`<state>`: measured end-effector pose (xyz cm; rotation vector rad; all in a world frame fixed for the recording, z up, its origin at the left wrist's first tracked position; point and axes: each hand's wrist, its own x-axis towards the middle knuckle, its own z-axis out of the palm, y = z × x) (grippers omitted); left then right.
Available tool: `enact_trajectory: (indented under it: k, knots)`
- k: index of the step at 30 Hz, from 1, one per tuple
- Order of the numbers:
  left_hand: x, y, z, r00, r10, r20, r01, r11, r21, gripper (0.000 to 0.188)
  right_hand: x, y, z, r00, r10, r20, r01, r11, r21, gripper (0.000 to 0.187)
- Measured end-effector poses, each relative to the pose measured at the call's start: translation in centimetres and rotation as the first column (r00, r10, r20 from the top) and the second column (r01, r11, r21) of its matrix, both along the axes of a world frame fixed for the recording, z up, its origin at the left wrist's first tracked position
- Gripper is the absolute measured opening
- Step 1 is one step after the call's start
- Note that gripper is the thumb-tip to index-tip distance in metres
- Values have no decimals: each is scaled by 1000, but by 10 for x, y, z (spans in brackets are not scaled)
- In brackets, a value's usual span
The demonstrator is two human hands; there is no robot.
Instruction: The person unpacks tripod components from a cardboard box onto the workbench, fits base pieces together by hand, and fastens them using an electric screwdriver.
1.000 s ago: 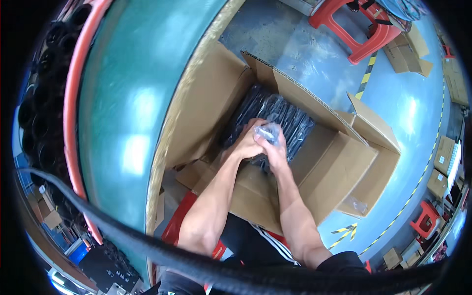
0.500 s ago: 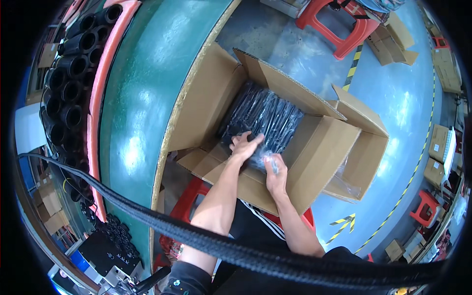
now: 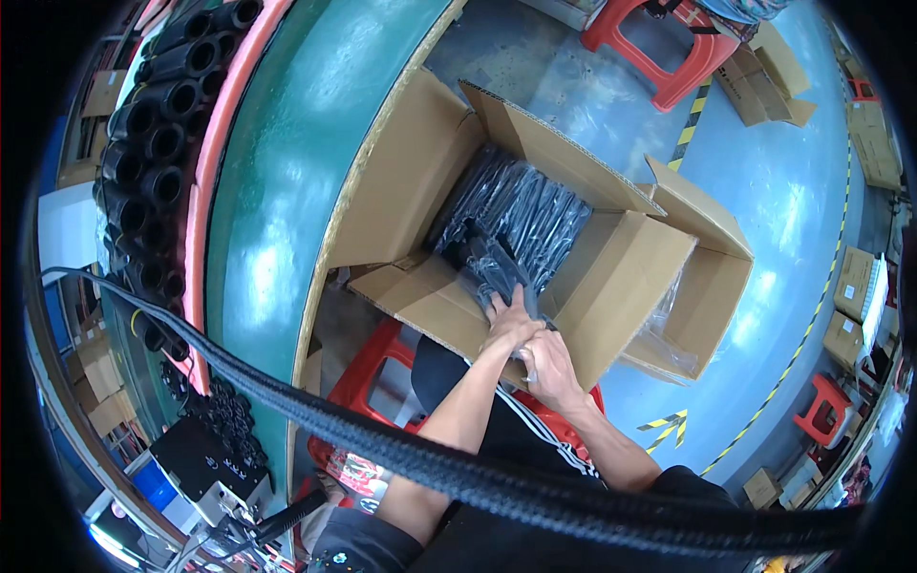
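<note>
A black part in a clear plastic bag [image 3: 489, 265] lies slanted at the near side of an open cardboard box [image 3: 611, 296]. My left hand [image 3: 512, 323] grips its near end, with fingers reaching along the plastic. Close against it, my right hand [image 3: 552, 368] is closed on the gathered end of the same bag. Beneath and beyond, a row of similar bagged black parts [image 3: 544, 215] fills the box floor. My fingers hide the bag's near end, and its exact contents cannot be made out.
A green-topped table [image 3: 287, 191] runs along the left, with black tubes [image 3: 164, 143] stacked behind pink foam [image 3: 212, 162]. Another open carton [image 3: 712, 315] stands right of the box. Red stools [image 3: 659, 57] are beyond and below. A black braided cable [image 3: 401, 454] crosses the foreground.
Both hands have moved nearer to me and come together. The bagged part now lies slanted above the row, where before my left hand reached among the bags and my right held loose plastic.
</note>
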<state>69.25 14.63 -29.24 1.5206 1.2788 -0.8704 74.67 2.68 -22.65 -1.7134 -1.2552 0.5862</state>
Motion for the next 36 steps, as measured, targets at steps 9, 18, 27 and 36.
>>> enact_trajectory:
  k: [9,18,27,36]
  knots:
    - [-2,-16,83,828,-460,322,475,880,36,41,2,-37,39,916,-340,-213,336,940,-54,19]
    - [4,-73,137,458,-100,884,183,983,16,62,68,-68,122,58,-448,-892,775,584,-243,26]
    - [55,-62,122,392,-424,816,240,904,354,87,190,-118,198,192,-465,-864,844,527,-96,28]
    - [64,-56,92,493,-297,818,-17,937,350,44,140,-50,180,682,-430,-592,634,751,185,27]
